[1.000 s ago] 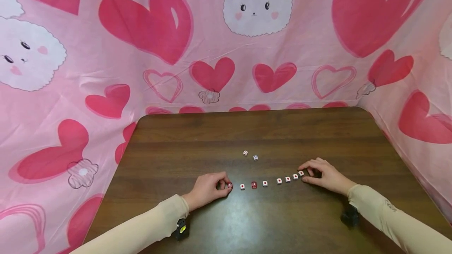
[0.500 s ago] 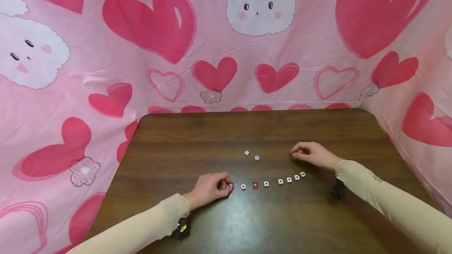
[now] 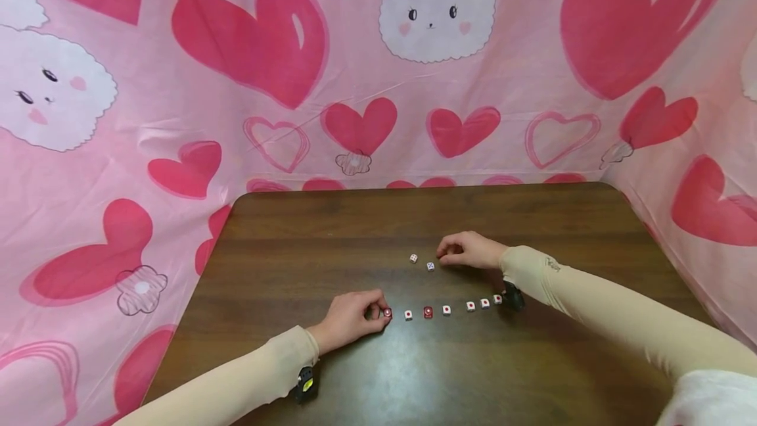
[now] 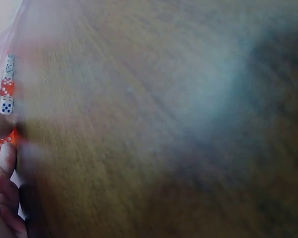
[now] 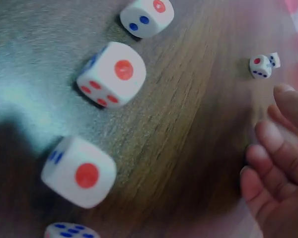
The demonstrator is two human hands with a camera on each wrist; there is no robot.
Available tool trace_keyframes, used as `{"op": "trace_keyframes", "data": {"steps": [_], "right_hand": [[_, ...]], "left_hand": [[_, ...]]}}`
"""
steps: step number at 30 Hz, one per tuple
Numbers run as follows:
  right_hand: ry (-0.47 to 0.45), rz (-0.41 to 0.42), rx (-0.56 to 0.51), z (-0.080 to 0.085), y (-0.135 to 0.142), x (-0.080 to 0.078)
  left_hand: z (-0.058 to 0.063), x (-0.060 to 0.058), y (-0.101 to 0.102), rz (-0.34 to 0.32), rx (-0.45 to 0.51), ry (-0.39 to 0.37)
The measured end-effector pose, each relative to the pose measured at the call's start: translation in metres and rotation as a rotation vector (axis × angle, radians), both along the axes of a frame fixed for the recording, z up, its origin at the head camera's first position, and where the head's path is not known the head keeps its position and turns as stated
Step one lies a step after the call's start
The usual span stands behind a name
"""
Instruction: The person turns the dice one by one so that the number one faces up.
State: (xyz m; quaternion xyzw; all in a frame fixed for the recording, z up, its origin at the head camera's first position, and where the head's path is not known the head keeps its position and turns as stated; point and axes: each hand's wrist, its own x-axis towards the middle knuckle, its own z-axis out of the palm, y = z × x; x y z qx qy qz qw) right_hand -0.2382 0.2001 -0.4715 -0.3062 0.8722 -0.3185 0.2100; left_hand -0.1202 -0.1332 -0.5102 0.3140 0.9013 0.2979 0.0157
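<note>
My left hand (image 3: 351, 317) pinches a red die (image 3: 387, 313) at the left end of a row of dice. In the left wrist view this red die (image 4: 7, 140) sits between thumb and finger. Another red die (image 3: 428, 312) and several white dice (image 3: 470, 306) continue the row, single-dot faces up; the right wrist hides its right end in the head view. Behind the row lie two white dice, one farther left (image 3: 413, 258) and one nearer (image 3: 430, 267). Just right of the nearer one is my right hand (image 3: 473, 250), fingers loosely bent, holding nothing and apart from it.
A brown wooden table (image 3: 331, 229) carries all the dice. Pink cloth (image 3: 503, 71) with hearts and rabbits hangs behind and at both sides. Each wrist wears a black device, the left one (image 3: 304, 383) below the sleeve. My right forearm (image 3: 591, 294) crosses over the table's right part.
My right hand has left the row's right-end die, moved back and then left towards the two dice behind. The left hand stays on the red die.
</note>
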Motion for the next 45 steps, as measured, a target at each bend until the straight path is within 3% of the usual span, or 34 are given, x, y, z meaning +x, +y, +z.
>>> {"op": "trace_keyframes", "data": {"steps": [8, 13, 21, 27, 38, 45], "right_hand": [[0.145, 0.200, -0.076, -0.009, -0.004, -0.005], [0.171, 0.256, -0.097, -0.008, -0.005, -0.004], [0.213, 0.269, -0.064, -0.006, -0.009, -0.006], [0.191, 0.275, -0.056, -0.011, -0.013, -0.007], [0.146, 0.138, -0.028, -0.012, -0.020, -0.007], [0.219, 0.161, 0.012, -0.014, -0.019, -0.012]], "left_hand": [[-0.001, 0.001, 0.001, 0.011, -0.014, -0.026], [0.000, 0.000, 0.001, 0.022, -0.020, -0.019], [0.001, 0.002, 0.001, 0.024, 0.009, 0.013], [0.003, 0.003, 0.001, 0.023, 0.027, 0.027], [0.003, 0.004, 0.002, 0.038, 0.001, 0.014], [0.000, 0.003, 0.001, 0.044, -0.001, 0.013]]}}
